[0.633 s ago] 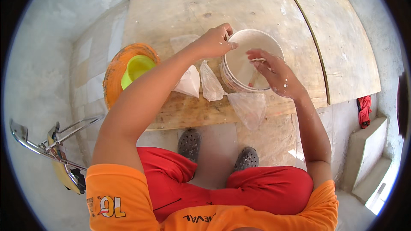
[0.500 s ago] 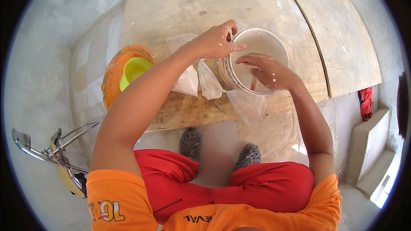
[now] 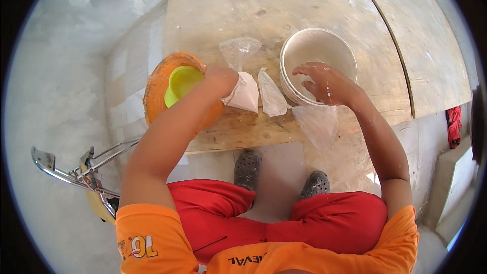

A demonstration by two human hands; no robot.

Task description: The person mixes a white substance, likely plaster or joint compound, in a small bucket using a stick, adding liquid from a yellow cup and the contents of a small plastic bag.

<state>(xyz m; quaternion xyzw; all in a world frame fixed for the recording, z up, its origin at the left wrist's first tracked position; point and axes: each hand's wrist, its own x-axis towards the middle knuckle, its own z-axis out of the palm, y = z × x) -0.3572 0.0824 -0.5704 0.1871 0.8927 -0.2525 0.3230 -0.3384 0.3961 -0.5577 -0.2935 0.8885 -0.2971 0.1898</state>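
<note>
My right hand (image 3: 329, 83) hangs over the near side of a white bucket (image 3: 290, 82), its fingers stretched and apart, holding nothing. White spatters dot its skin. Inside the bucket the walls look pale and coated. My left hand (image 3: 222, 78) is between an orange basin (image 3: 154, 91) and a plastic bag of pale pinkish powder (image 3: 244, 94). Its fingers are hidden, so whether it grips the bag cannot be seen. A yellow-green bowl (image 3: 183, 82) sits in the basin. Beside the powder bag lies another clear plastic bag with whitish contents (image 3: 272, 95).
Everything stands on a plywood surface (image 3: 243, 5) with a dark gap at the right. Crumpled clear bags lie behind the powder bag (image 3: 238, 48) and over the near edge (image 3: 317, 122). A chrome-framed object (image 3: 76, 175) stands at the lower left; red cloth (image 3: 454, 124) hangs at the right.
My left hand has left the bucket's rim and moved left and nearer, to beside the basin and powder bag. My right hand stays over the bucket. The view has shifted slightly.
</note>
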